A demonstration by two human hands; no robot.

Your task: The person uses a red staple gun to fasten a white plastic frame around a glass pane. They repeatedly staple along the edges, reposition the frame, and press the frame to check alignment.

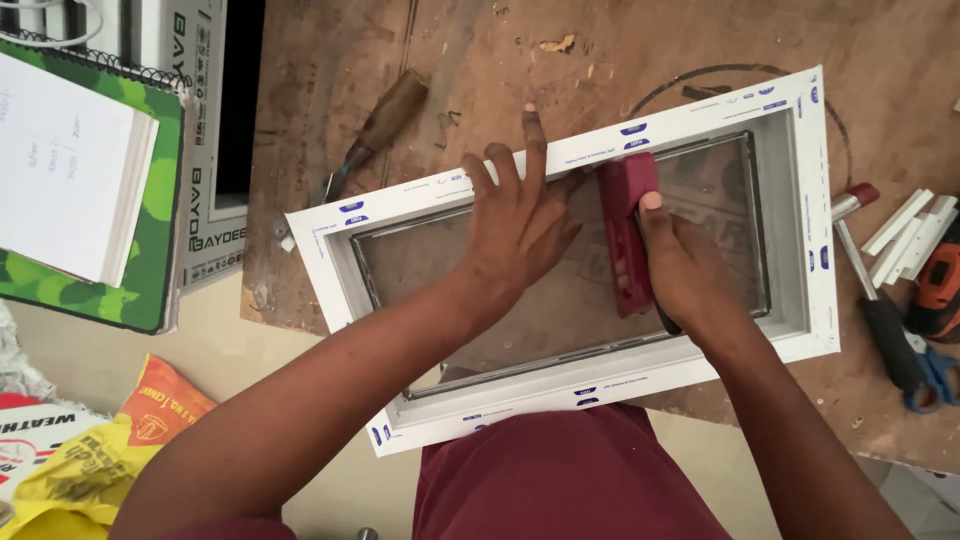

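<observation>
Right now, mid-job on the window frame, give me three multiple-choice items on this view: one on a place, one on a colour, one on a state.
1. Where does the wooden-handled chisel lie?
A. On the wooden bench beyond the white window frame
B. Inside the frame on the glass
C. On the green notebook

2. What colour is the tool in the right hand?
A. Yellow
B. Dark red
C. Blue

3. How is the left hand placed?
A. Lifted clear of the frame
B. Gripping the screwdriver
C. Pressed flat on the frame's far rail, fingers spread

Answers:
1 A, the chisel rests on the wooden bench past the white window frame.
2 B, the right hand grips a dark red tool.
3 C, the left hand lies on the rail with fingers splayed.
</observation>
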